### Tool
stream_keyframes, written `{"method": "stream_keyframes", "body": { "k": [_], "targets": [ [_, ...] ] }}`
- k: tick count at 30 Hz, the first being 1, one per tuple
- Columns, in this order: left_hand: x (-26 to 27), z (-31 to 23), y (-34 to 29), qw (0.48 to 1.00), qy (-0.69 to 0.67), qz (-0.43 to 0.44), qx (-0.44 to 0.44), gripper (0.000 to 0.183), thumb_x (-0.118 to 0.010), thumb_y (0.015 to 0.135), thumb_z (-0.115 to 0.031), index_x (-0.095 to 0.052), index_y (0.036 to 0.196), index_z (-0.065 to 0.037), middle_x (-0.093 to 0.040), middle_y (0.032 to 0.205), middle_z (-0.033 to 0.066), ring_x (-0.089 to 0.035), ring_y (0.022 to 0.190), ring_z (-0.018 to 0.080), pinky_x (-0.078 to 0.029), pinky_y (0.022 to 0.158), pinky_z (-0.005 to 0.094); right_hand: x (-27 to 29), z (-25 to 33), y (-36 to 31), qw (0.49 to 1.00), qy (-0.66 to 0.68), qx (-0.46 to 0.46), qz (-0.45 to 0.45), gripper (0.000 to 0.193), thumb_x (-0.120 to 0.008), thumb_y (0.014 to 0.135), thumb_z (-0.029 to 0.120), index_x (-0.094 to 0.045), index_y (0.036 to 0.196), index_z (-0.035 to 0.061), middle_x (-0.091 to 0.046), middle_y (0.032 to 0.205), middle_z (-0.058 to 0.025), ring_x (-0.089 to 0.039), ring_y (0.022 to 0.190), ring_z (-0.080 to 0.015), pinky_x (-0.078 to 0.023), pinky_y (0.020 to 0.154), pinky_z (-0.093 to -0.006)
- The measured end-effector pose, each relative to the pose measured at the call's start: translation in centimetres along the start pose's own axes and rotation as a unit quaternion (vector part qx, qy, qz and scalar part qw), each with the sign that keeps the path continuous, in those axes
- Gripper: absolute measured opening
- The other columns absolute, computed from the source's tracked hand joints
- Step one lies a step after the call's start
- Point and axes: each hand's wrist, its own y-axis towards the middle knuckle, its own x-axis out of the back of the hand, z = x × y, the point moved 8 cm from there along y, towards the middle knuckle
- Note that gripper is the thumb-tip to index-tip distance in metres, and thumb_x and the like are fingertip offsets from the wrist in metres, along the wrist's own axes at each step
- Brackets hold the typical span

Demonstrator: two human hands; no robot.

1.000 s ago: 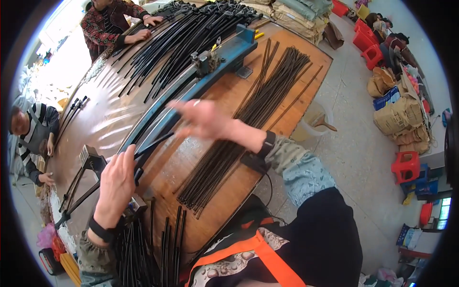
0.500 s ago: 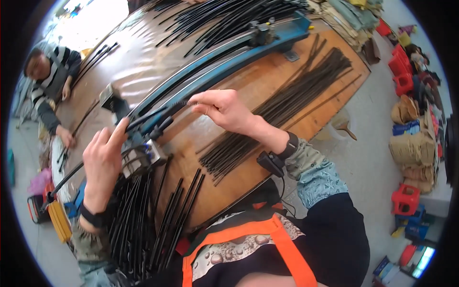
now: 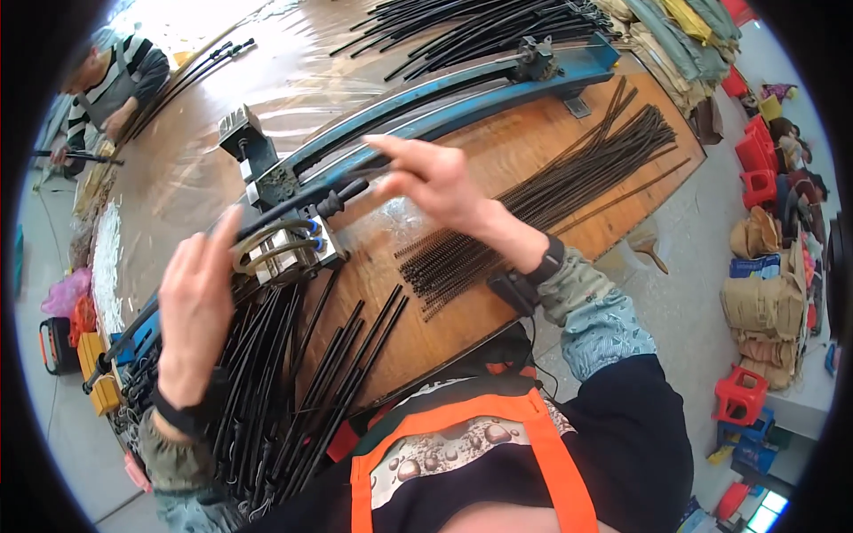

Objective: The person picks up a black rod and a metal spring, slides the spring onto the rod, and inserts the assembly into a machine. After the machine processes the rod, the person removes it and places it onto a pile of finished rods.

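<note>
My left hand [image 3: 197, 306], blurred, is wrapped around a long black tube [image 3: 274, 213]. The tube slants from the lower left, behind the hand, toward the middle of the table. My right hand [image 3: 437, 185] is just beyond its far end, forefinger stretched out and thumb apart. A dark strip shows near these fingers; whether it is spring or tube is unclear. Under the tube sits a metal clamp block [image 3: 289, 253] with hoses and blue fittings, beside a black knob [image 3: 342, 197]. A long blue rail [image 3: 418, 115] runs behind my hands to the upper right.
Brown coiled springs [image 3: 542, 204] lie bundled on the wooden table [image 3: 382, 364]. Black tubes [image 3: 258, 382] are heaped at the near left, with more black rods [image 3: 480, 31] at the back. A co-worker [image 3: 120, 84] handles a rod at the far left. Red stools [image 3: 740, 395] stand to the right.
My right fingers have spread from their pinch on the spring and the hand has shifted slightly right. My view has moved, and the co-worker now holds a rod up.
</note>
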Motion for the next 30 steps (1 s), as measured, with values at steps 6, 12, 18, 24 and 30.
{"method": "stream_keyframes", "body": {
  "k": [6,12,18,24,30],
  "targets": [
    [-1.0,0.5,-0.6,1.000,-0.009,0.017,-0.018,0.035,-0.063,0.089,-0.004,-0.061,0.124,-0.007,-0.054,0.078,0.0116,-0.056,0.069,0.0291,-0.047,0.066,0.0400,-2.4,3.2,1.3,0.989,-0.012,0.140,-0.044,0.030,-0.067,0.089,0.005,-0.066,0.119,0.0057,-0.070,0.091,-0.0118,-0.068,0.079,-0.0200,-0.052,0.065,-0.0303],
    [4.6,7.6,-3.0,0.990,0.002,-0.096,0.104,0.025,-0.064,0.093,-0.008,-0.063,0.116,-0.002,-0.059,0.080,0.0137,-0.057,0.068,0.0302,-0.047,0.063,0.0376,-1.9,-1.2,3.1,0.971,-0.209,0.113,0.027,0.020,-0.064,0.093,0.008,-0.066,0.112,0.0040,-0.069,0.086,-0.0094,-0.066,0.078,-0.0157,-0.052,0.065,-0.0294],
    [8.7,10.1,-6.2,0.974,0.026,-0.190,0.123,0.019,-0.065,0.094,-0.013,-0.064,0.107,0.001,-0.061,0.080,0.0150,-0.058,0.065,0.0287,-0.046,0.061,0.0344,-10.6,-1.2,9.2,0.974,0.143,-0.078,0.157,0.015,-0.063,0.096,0.012,-0.067,0.108,0.0027,-0.068,0.077,-0.0034,-0.062,0.070,-0.0081,-0.049,0.065,-0.0252],
    [8.3,12.6,-11.6,0.959,0.007,-0.165,0.229,0.020,-0.065,0.095,-0.013,-0.065,0.107,0.003,-0.064,0.084,0.0169,-0.059,0.067,0.0274,-0.048,0.063,0.0326,-16.2,0.7,12.0,0.979,0.043,0.059,0.193,0.015,-0.067,0.093,0.017,-0.071,0.100,0.0046,-0.067,0.072,-0.0048,-0.060,0.063,-0.0099,-0.048,0.062,-0.0257],
    [6.5,14.4,-14.2,0.948,-0.013,-0.138,0.285,0.021,-0.065,0.095,-0.013,-0.065,0.107,0.004,-0.065,0.085,0.0181,-0.060,0.068,0.0279,-0.048,0.064,0.0331,-18.2,0.8,12.6,0.965,-0.031,0.048,0.256,0.020,-0.071,0.087,0.029,-0.072,0.095,0.0101,-0.069,0.077,-0.0110,-0.067,0.069,-0.0261,-0.050,0.068,-0.0349]
  ]
}}
